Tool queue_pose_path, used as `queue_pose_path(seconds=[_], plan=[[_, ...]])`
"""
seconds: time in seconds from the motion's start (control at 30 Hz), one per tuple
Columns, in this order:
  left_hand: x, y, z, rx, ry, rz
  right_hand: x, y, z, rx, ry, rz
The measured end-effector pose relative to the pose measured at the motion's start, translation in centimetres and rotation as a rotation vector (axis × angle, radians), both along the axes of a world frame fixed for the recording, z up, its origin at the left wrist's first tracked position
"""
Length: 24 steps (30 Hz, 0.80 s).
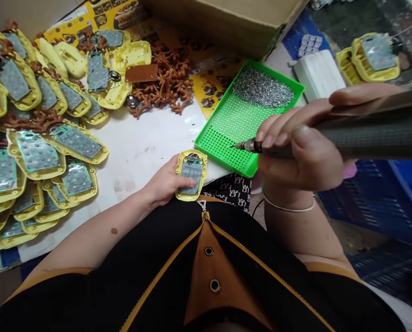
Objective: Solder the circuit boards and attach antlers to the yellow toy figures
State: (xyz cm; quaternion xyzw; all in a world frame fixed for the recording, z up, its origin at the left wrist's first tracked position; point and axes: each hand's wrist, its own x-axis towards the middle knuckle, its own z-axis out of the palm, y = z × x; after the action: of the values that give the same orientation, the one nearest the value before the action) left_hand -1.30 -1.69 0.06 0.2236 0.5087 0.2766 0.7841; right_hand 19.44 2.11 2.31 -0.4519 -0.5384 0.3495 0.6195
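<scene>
My left hand (164,184) grips a small yellow toy-phone shell (191,175) with a grey circuit board inside, held at the table's front edge. My right hand (302,147) is closed round a dark electric screwdriver (365,133). Its tip (235,146) hovers over the green perforated screw tray (226,138). A heap of small silver screws (261,87) lies at the tray's far end.
Many yellow shells with grey boards (36,157) pile up at the left. Brown plastic parts (167,87) lie behind them near a cardboard box (233,23). A white block (318,71) and more yellow shells (372,57) sit at the right. Blue crates (382,198) stand below.
</scene>
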Motion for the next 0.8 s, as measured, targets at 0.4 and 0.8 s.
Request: queue_pose_path(seconds=[0.4,0.8], plan=[[0.8,0.1,-0.1,0.019,0.038,0.018,-6.1,-0.1,-0.8,0.165,0.053,0.265],[0.7,0.3,-0.4,0.008,-0.005,-0.009,-6.0,0.1,-1.5,0.110,-0.062,0.218]])
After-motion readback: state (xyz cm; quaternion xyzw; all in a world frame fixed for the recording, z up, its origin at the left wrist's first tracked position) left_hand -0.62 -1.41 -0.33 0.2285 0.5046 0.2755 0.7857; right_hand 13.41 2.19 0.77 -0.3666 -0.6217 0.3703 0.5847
